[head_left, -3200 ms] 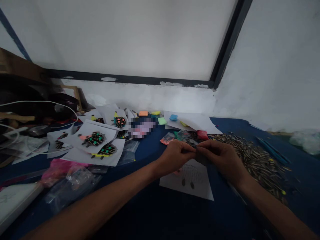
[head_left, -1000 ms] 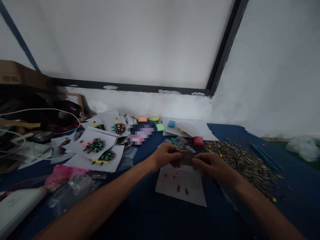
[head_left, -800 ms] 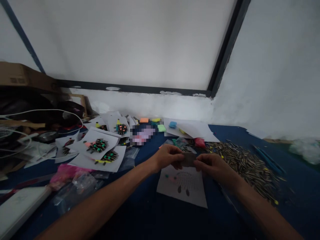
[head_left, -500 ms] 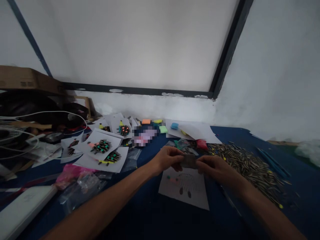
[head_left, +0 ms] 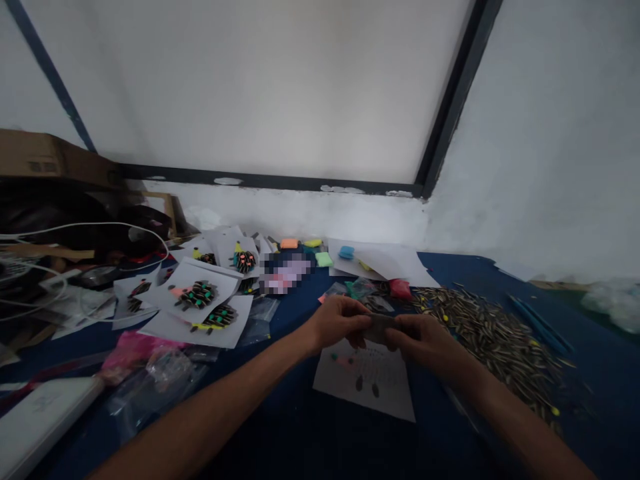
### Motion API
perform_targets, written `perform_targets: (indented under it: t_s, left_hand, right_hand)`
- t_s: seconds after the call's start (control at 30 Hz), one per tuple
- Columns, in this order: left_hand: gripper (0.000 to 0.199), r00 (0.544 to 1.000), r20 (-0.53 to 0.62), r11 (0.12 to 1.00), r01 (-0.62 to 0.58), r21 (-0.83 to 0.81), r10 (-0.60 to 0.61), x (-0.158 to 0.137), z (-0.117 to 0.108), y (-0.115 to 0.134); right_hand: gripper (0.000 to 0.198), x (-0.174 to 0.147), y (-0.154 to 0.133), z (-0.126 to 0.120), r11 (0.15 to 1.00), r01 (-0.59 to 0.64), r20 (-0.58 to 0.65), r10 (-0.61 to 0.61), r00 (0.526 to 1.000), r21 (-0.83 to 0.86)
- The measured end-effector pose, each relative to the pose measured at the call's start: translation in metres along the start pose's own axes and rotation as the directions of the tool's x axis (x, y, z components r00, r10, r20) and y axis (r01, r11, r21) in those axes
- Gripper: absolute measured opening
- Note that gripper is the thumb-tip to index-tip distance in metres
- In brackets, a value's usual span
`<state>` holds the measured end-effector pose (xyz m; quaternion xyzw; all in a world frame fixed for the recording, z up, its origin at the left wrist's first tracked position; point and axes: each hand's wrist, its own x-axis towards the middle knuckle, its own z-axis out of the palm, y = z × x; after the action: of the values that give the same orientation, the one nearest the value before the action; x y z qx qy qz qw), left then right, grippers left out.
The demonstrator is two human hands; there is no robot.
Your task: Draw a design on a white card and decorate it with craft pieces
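Note:
Both my hands hold a dark grey lump of modelling clay (head_left: 379, 327) above the near paper. Thumb and fingers of my left hand (head_left: 339, 323) pinch its left end. The right end is between the thumb and fingers of my right hand (head_left: 419, 338). Below lies a white paper sheet (head_left: 395, 403) with a faint hedgehog picture, partly hidden by the hands. A pink snout with a green tip and two dark seed-like feet show on the sheet.
A heap of striped sunflower seeds (head_left: 500, 340) spreads at the right. Finished seed hedgehogs on paper (head_left: 197, 295) lie at the left, near pink plastic (head_left: 133, 352) and a white box (head_left: 45, 423). Orange clay (head_left: 289, 244), green clay (head_left: 324, 259) and blue clay (head_left: 346, 252) are at the back.
My hands have come slightly closer together on the grey clay, and the right hand covers more of its end. The whole view has shifted a little, so things sit slightly further left.

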<state>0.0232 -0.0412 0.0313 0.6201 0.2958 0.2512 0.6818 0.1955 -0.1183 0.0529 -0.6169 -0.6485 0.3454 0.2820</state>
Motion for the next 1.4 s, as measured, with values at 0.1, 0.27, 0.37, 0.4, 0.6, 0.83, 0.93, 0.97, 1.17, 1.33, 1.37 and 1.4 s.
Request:
perform_targets:
  t_s: [0.1,0.27,0.37,0.4,0.6,0.83,0.93,0.97,1.17,1.33,1.37,1.4]
  left_hand:
    - [0.016,1.000,-0.004,1.000,0.008,0.002,-0.008,0.002,-0.002,-0.001]
    - [0.021,0.999,0.042,1.000,0.010,-0.006,-0.010,0.003,-0.002,-0.005]
    - [0.023,0.998,0.061,1.000,-0.001,-0.016,0.002,0.002,0.001,-0.005]
    - [0.024,0.998,0.060,1.000,-0.005,-0.020,0.006,0.002,0.002,-0.004]
    - [0.023,1.000,-0.005,0.998,-0.028,-0.054,0.028,0.003,0.003,-0.003]
    - [0.020,0.999,-0.007,0.996,-0.054,-0.066,0.054,0.003,0.004,-0.004]
    - [0.016,0.999,0.001,0.996,-0.052,-0.069,0.052,0.003,0.005,-0.005]
    - [0.015,0.999,0.001,0.996,-0.049,-0.069,0.049,0.002,0.005,-0.005]
    - [0.011,0.999,-0.023,0.999,-0.025,-0.045,0.024,0.000,0.007,0.000]
    - [0.013,0.999,-0.022,0.998,-0.038,-0.045,0.037,0.001,0.006,-0.001]
    - [0.014,0.999,-0.020,0.998,-0.045,-0.041,0.044,0.002,0.006,-0.002]
    - [0.015,0.998,-0.020,0.998,-0.052,-0.036,0.051,0.002,0.005,-0.003]
  right_hand:
    - [0.032,0.000,0.000,-0.004,0.999,-0.009,0.004,0.009,1.000,0.036]
    - [0.037,0.000,0.000,-0.004,0.997,0.032,-0.123,-0.024,0.992,0.067]
    - [0.036,0.001,0.001,-0.002,0.992,0.090,-0.136,-0.078,0.988,0.086]
    - [0.036,0.001,0.002,-0.001,0.991,0.095,-0.141,-0.081,0.987,0.091]
    - [0.038,0.001,0.002,-0.001,0.996,0.078,-0.304,-0.065,0.951,0.032]
    - [0.031,-0.002,-0.004,0.004,0.996,0.090,-0.247,-0.091,0.965,-0.015]
    - [0.032,-0.001,-0.003,0.005,0.996,0.087,-0.226,-0.086,0.970,-0.004]
    - [0.033,0.000,-0.002,0.005,0.996,0.087,-0.215,-0.084,0.973,0.005]
    - [0.040,0.001,0.002,0.004,0.999,0.053,-0.268,-0.049,0.962,0.007]
    - [0.029,0.000,-0.003,0.002,0.996,0.056,-0.267,-0.073,0.961,-0.071]
    - [0.028,-0.001,-0.004,0.002,0.995,0.058,-0.260,-0.079,0.962,-0.086]
    - [0.028,-0.001,-0.005,0.001,0.993,0.058,-0.252,-0.081,0.964,-0.098]
